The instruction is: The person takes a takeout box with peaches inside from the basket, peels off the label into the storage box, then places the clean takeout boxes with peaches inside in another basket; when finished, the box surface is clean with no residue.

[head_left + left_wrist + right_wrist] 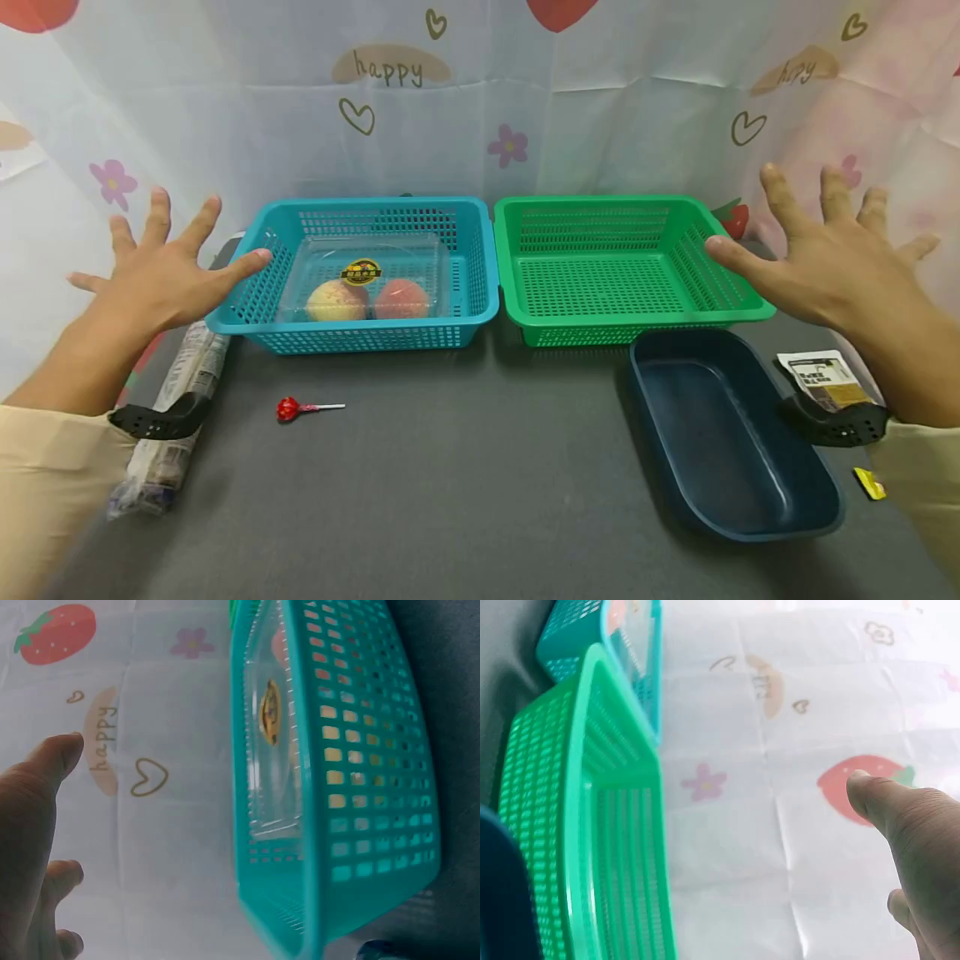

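In the head view my left hand (157,271) is raised with its fingers spread, nearest the left end of a blue basket (367,337). Inside that basket lies a clear plastic box (438,279) with a round label, holding a yellowish peach (337,302) and a pinker peach (402,300). My right hand (843,258), fingers also splayed, is up by the right end of a green basket (637,319), which has nothing in it. Neither hand holds anything. Both wrist views show the fingers extended in front of the printed curtain, apart from the baskets.
A dark blue tray (720,433) sits in front of the green basket. To its right are a white-and-brown packet (821,375) and a small yellow wrapper (870,483). A red lollipop (288,408) lies front left, beside a long plastic-wrapped roll (176,392). A patterned curtain (480,100) hangs behind.
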A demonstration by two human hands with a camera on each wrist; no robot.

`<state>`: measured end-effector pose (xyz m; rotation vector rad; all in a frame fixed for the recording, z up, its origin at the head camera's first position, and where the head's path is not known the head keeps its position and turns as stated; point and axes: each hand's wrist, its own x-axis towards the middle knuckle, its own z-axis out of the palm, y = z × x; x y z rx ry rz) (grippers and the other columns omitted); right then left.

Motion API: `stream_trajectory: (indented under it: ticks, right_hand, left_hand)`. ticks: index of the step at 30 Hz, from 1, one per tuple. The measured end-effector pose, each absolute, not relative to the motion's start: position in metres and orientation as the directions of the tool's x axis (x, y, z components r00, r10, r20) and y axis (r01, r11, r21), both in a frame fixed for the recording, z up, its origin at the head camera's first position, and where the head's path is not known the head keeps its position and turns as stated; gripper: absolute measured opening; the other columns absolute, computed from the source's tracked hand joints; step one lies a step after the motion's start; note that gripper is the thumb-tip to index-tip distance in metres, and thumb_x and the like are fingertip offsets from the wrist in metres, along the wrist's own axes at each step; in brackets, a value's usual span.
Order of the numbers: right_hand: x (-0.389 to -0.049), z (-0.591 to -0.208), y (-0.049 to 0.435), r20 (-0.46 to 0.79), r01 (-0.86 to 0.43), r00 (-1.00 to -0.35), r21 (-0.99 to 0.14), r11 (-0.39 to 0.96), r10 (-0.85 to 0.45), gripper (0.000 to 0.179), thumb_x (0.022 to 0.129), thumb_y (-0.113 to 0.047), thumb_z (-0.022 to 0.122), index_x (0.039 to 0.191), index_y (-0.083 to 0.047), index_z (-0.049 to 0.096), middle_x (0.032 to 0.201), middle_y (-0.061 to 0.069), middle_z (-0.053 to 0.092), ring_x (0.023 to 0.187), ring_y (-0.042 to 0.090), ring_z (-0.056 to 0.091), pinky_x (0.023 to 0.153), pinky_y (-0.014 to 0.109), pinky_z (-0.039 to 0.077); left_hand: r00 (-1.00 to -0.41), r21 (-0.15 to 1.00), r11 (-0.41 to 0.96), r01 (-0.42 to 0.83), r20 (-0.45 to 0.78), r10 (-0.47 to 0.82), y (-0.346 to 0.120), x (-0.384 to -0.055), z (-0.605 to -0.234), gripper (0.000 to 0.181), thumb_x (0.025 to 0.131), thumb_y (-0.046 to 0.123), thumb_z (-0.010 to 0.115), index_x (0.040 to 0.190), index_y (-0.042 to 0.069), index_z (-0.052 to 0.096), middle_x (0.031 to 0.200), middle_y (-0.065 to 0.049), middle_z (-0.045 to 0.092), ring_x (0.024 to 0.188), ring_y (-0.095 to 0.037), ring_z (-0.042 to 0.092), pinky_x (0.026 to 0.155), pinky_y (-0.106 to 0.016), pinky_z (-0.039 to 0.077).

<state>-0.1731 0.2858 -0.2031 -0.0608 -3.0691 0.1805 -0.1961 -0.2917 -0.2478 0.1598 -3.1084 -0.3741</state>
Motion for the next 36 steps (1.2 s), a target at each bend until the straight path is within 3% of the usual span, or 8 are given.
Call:
stream_trajectory:
  ticks: [7, 16, 23, 27, 32, 36]
  right_hand:
    - [-0.176, -0.198, 0.272, 0.06, -0.015, -0.998, -0.141, 0.99, -0.007, 0.092, 0.087, -0.077, 0.03, 0.153, -0.03, -0.012, 0.151, 0.026, -0.024, 0.127, 0.053, -0.029, 0.076, 0.084, -0.013]
    - [-0.182, -0.198, 0.257, 0.04, -0.092, -0.995, -0.159, 0.983, -0.087, 0.089, 0.088, -0.076, 0.032, 0.152, -0.035, -0.013, 0.153, 0.019, -0.025, 0.13, 0.055, -0.024, 0.076, 0.085, -0.011]
    - [-0.189, -0.197, 0.242, 0.026, -0.14, -0.99, -0.158, 0.977, -0.138, 0.09, 0.087, -0.077, 0.033, 0.152, -0.036, -0.014, 0.155, 0.019, -0.023, 0.134, 0.051, -0.022, 0.086, 0.083, -0.004]
    - [-0.194, -0.199, 0.232, 0.034, -0.171, -0.985, -0.14, 0.975, -0.168, 0.092, 0.086, -0.078, 0.033, 0.152, -0.035, -0.013, 0.155, 0.018, -0.021, 0.135, 0.05, -0.02, 0.087, 0.082, -0.006]
    - [-0.199, -0.2, 0.219, 0.057, -0.214, -0.976, -0.135, 0.967, -0.208, 0.092, 0.085, -0.079, 0.034, 0.153, -0.035, -0.01, 0.157, 0.016, -0.018, 0.137, 0.05, -0.016, 0.092, 0.08, -0.001]
    - [-0.203, -0.203, 0.208, 0.077, -0.245, -0.969, -0.151, 0.958, -0.236, 0.091, 0.085, -0.078, 0.035, 0.154, -0.036, -0.007, 0.158, 0.015, -0.014, 0.138, 0.049, -0.012, 0.095, 0.078, 0.002]
  left_hand:
    - [-0.998, 0.268, 0.962, -0.051, 0.031, -0.061, -0.292, -0.195, -0.262, 0.092, 0.086, 0.077, 0.032, 0.154, 0.028, -0.007, 0.15, -0.013, -0.032, 0.128, -0.053, -0.031, 0.067, -0.087, -0.01]
    - [-0.998, 0.282, 0.959, -0.02, 0.056, -0.037, -0.296, -0.192, -0.279, 0.091, 0.088, 0.074, 0.034, 0.155, 0.026, -0.005, 0.153, -0.012, -0.029, 0.13, -0.052, -0.03, 0.07, -0.087, -0.008]
    - [-0.996, 0.296, 0.955, 0.015, 0.087, -0.012, -0.3, -0.189, -0.291, 0.088, 0.09, 0.071, 0.037, 0.156, 0.026, 0.0, 0.155, -0.011, -0.023, 0.131, -0.053, -0.026, 0.067, -0.089, -0.004]
    - [-0.995, 0.303, 0.952, 0.029, 0.096, -0.001, -0.3, -0.188, -0.297, 0.087, 0.09, 0.07, 0.038, 0.156, 0.025, 0.002, 0.156, -0.011, -0.022, 0.132, -0.054, -0.024, 0.067, -0.089, -0.004]
    - [-0.994, 0.33, 0.942, 0.065, 0.102, 0.033, -0.302, -0.187, -0.305, 0.086, 0.093, 0.066, 0.041, 0.156, 0.02, 0.005, 0.156, -0.014, -0.02, 0.131, -0.054, -0.024, 0.08, -0.086, 0.001]
    - [-0.997, 0.358, 0.932, 0.046, 0.073, 0.021, -0.303, -0.188, -0.312, 0.086, 0.093, 0.066, 0.04, 0.156, 0.02, 0.004, 0.156, -0.012, -0.022, 0.132, -0.053, -0.025, 0.078, -0.087, 0.001]
